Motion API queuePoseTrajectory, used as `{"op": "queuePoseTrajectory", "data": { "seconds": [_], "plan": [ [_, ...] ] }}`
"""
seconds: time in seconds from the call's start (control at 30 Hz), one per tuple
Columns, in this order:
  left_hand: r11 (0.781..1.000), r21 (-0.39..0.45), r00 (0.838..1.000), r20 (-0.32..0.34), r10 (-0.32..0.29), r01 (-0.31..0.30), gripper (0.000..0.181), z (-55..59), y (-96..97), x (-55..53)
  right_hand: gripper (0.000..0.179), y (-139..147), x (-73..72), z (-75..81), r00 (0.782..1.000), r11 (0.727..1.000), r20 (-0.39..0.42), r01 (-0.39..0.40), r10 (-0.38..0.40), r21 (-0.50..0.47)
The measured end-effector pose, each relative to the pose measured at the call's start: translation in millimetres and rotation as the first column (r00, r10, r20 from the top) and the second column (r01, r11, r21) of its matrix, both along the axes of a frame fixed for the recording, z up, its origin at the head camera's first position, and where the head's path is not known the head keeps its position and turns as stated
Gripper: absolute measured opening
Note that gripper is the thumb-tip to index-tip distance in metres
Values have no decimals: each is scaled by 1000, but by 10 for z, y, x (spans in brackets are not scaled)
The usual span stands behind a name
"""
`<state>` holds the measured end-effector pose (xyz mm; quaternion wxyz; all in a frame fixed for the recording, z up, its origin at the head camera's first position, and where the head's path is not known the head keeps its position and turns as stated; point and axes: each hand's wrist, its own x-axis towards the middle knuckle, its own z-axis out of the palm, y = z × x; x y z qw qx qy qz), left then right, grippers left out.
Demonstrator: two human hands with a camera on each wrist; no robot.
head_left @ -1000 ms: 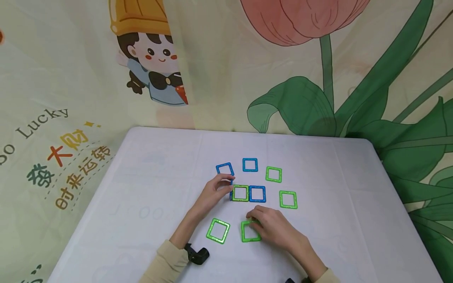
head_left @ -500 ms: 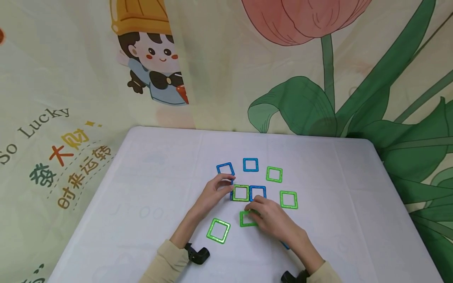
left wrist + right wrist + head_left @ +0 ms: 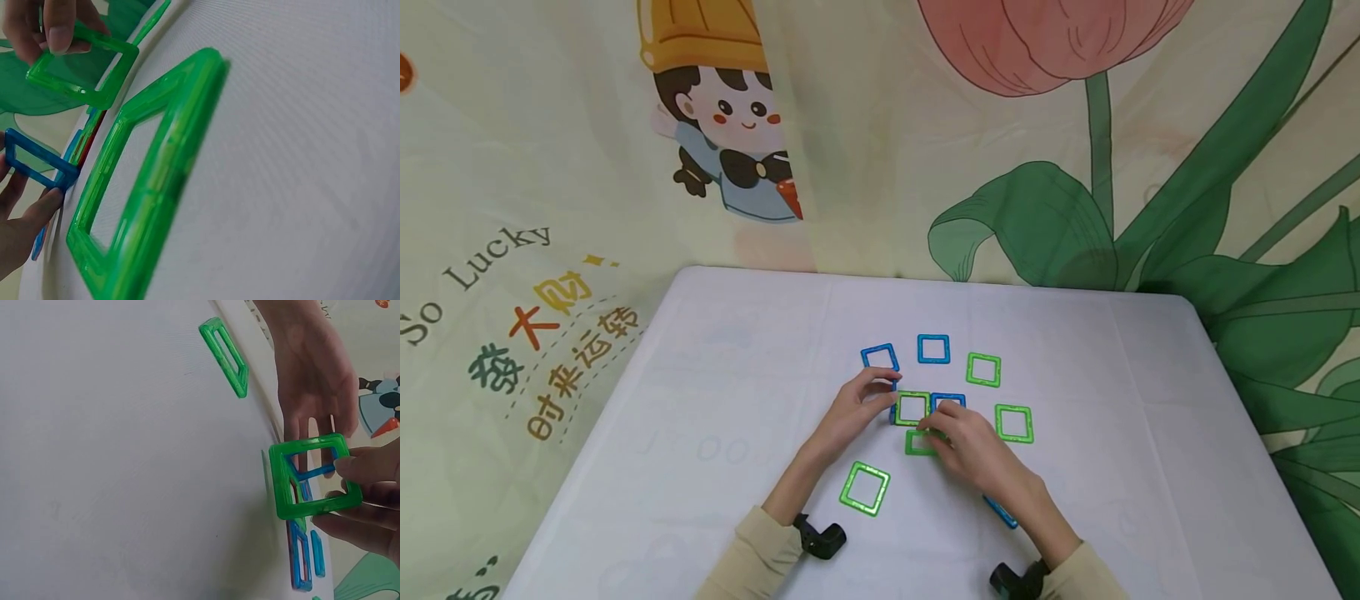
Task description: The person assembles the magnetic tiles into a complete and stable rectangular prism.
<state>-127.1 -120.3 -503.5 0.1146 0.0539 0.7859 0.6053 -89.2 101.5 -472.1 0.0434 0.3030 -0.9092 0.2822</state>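
Observation:
On the white table (image 3: 715, 375) a green square tile (image 3: 912, 407) and a blue square tile (image 3: 952, 399) lie joined side by side. My left hand (image 3: 883, 393) pinches an upright blue tile (image 3: 37, 162) against the green one's left edge. My right hand (image 3: 936, 423) pinches another green tile (image 3: 917, 442) by its right side, just in front of the joined pair. In the right wrist view this held green tile (image 3: 315, 475) is lifted and tilted, gripped by the fingers (image 3: 365, 469). The right hand partly hides the flat blue tile.
Loose tiles lie around: blue (image 3: 880, 357), blue (image 3: 933, 348), green (image 3: 983, 369), green (image 3: 1014, 423), green (image 3: 865, 487), and a blue one (image 3: 1000, 510) beside my right forearm. Patterned cloth hangs behind the table's far edge.
My right hand has carried the green tile from nearer the front edge up to the joined pair. A blue tile has come into sight beside its forearm. The left hand has kept its hold.

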Motion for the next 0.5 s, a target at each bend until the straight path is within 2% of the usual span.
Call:
{"op": "queuePoseTrajectory", "data": {
  "seconds": [0.5],
  "plan": [
    [1000,3,1000,-3,-4,4,36,-10,-4,-2,14,-129,-114,10,999,999,-12,34,-35,-33]
  ]
}}
